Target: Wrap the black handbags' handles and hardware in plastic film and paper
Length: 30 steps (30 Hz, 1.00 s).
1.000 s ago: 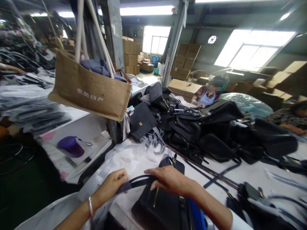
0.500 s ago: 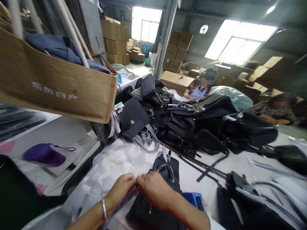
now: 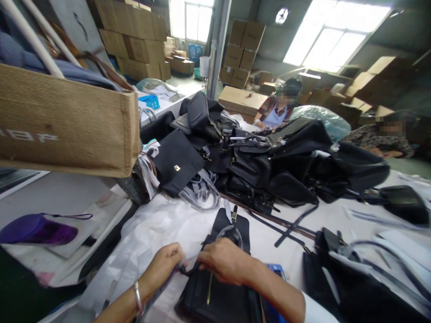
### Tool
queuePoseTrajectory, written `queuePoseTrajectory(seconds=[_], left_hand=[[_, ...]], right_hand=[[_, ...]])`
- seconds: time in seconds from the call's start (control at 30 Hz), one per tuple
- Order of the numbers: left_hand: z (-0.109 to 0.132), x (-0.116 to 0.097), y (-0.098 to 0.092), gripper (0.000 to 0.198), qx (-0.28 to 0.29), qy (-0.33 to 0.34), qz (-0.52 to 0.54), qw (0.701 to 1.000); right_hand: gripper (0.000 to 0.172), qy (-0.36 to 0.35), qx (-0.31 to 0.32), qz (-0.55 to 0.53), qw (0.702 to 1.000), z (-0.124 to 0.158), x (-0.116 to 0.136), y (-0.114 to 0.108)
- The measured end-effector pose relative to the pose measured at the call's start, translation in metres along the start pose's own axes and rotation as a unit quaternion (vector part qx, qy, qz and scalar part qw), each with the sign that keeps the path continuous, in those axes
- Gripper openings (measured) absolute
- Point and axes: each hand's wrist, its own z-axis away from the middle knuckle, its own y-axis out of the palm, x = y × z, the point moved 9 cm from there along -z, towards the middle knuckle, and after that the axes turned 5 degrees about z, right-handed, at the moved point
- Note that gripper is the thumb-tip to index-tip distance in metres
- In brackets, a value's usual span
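In front of me a black bag lies on the white table, its upper part reaching away from me. A short gold-coloured zip shows on its near panel. My left hand, with a silver bangle at the wrist, pinches a black strap left of the bag. Over the bag, my right hand closes its fingers on the same strap, a short span of which shows between the hands. A length in cloudy clear plastic trails below my left hand. The right fingertips are partly hidden.
White wrapping sheets lie to the left, with a purple cap-like item beyond. A jute bag stands upper left. Black bags are heaped ahead; another bag lies right, near a blue object. Two people sit across the table.
My hands, close together before, have drawn apart, and the black strap now shows between them. The view has shifted, so the surroundings sit further left and higher.
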Motion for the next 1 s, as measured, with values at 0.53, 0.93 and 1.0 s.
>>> queuePoseTrajectory(seconds=[0.53, 0.93, 1.0], left_hand=[[-0.013, 0.009, 0.049, 0.019, 0.035, -0.075, 0.045, 0.996], [-0.041, -0.003, 0.051, 0.013, 0.037, -0.036, -0.019, 0.998], [-0.044, -0.002, 0.051, 0.014, 0.033, -0.049, -0.033, 0.998]], right_hand=[[0.017, 0.019, -0.062, 0.023, 0.998, 0.013, 0.001, 0.006], [0.022, 0.029, -0.078, -0.030, 0.996, 0.018, -0.027, 0.019], [0.030, 0.056, -0.089, -0.056, 0.993, 0.024, -0.042, 0.020]])
